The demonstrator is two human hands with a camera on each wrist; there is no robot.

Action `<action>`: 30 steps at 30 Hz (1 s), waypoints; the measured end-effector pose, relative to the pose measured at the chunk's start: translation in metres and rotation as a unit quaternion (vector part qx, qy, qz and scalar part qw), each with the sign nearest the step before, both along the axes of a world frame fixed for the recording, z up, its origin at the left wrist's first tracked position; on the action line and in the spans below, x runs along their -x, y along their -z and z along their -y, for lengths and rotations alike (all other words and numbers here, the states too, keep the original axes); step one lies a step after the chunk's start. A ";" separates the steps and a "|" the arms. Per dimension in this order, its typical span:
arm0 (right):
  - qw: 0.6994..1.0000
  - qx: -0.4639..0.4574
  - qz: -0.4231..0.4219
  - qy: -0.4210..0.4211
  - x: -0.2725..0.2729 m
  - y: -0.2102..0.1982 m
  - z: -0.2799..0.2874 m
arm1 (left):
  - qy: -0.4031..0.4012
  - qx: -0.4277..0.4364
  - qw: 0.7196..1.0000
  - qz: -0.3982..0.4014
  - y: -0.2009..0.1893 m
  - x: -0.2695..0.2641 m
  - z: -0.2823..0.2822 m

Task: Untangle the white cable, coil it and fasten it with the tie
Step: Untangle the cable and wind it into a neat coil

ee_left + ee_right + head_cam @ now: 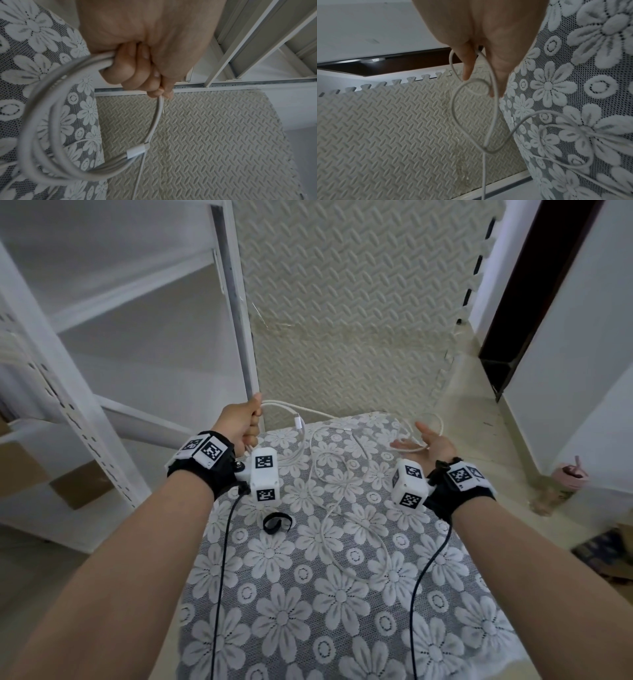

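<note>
My left hand [245, 422] is closed in a fist round several loops of the white cable [329, 470], held above the table's far left corner. In the left wrist view the coil [34, 121] hangs from my fingers [130, 70], with a white connector [136, 150] at its lower side. My right hand [424, 440] is palm up with straight fingers [467, 67] at the far right edge, and a loose loop of cable [453, 108] is draped over them. The remaining cable lies in slack curves on the lace tablecloth [308, 611]. A black tie [275, 522] lies curled on the cloth near my left wrist.
A white metal shelf rack [68, 371] stands close on the left, with a cardboard box [78, 491] under it. A beige foam floor mat [342, 302] lies beyond the table. A pink cup [570, 474] stands on the floor at the right, near a dark door frame [513, 302].
</note>
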State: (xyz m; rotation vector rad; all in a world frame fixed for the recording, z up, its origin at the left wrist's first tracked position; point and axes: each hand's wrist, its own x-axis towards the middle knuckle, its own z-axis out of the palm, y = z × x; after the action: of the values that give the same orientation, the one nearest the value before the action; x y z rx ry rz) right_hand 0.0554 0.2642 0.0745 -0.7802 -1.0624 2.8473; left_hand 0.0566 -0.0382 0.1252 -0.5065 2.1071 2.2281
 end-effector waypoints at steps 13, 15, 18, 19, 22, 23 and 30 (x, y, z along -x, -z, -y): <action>0.994 -0.039 -0.073 -0.069 -0.011 -0.001 -0.005 | -0.023 -0.001 1.000 -0.004 0.003 0.003 0.002; 0.991 -0.051 -0.085 -0.089 -0.012 0.000 -0.008 | -0.030 0.000 1.000 -0.001 0.004 0.003 0.003; 0.977 -0.127 -0.090 -0.147 -0.016 -0.002 -0.009 | -0.031 -0.004 1.000 0.000 0.004 0.003 0.003; 0.970 -0.152 -0.088 -0.171 -0.019 -0.004 -0.008 | -0.030 -0.007 1.000 0.000 0.004 0.003 0.003; 0.948 -0.196 -0.106 -0.228 -0.021 -0.007 -0.003 | -0.025 -0.014 1.000 -0.002 0.001 0.003 -0.001; 0.943 -0.203 -0.111 -0.239 -0.020 -0.007 -0.002 | -0.025 -0.014 1.000 -0.003 0.000 0.002 -0.002; 0.909 -0.322 -0.036 -0.263 -0.013 -0.010 0.000 | -0.010 0.014 1.000 -0.014 -0.005 -0.001 -0.008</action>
State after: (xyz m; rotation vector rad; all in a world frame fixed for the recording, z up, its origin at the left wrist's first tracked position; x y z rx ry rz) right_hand 0.0681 0.2639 0.0844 -0.3600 -2.3072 2.5149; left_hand 0.0575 -0.0304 0.1302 -0.5030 2.1583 2.2336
